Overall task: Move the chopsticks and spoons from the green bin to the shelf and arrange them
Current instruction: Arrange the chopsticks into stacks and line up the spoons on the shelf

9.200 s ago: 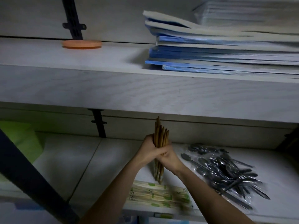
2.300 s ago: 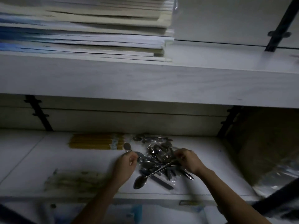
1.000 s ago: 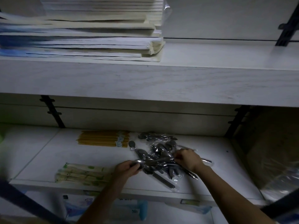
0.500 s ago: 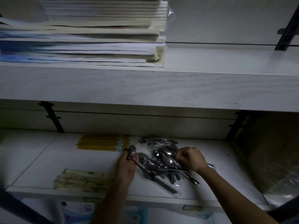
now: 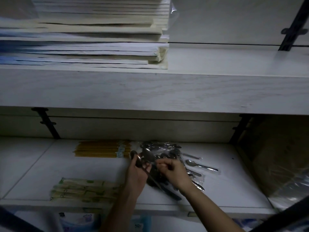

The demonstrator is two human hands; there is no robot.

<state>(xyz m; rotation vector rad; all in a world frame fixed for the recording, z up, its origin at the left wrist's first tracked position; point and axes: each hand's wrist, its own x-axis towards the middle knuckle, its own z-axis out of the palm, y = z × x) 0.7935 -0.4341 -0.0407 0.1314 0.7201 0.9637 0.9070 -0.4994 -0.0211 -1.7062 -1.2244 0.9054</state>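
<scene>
On the lower white shelf lies a pile of metal spoons in clear plastic sleeves. My left hand grips a few spoons, bowls pointing to the back, at the pile's left edge. My right hand rests on the pile with fingers curled around wrapped spoons. One wrapped spoon lies apart to the right. A bundle of yellow chopsticks lies at the back, left of the spoons. Paper-wrapped chopsticks sit near the front edge. The green bin is out of view.
A thick upper shelf board overhangs the work area and carries a stack of papers and folders. Black brackets stand at the back wall. A brown box with plastic wrap fills the right end.
The chopstick bundle that I held upright in both hands now lies at the back of the shelf. Since half a second ago my left hand has closed on spoons and my hands have drawn together.
</scene>
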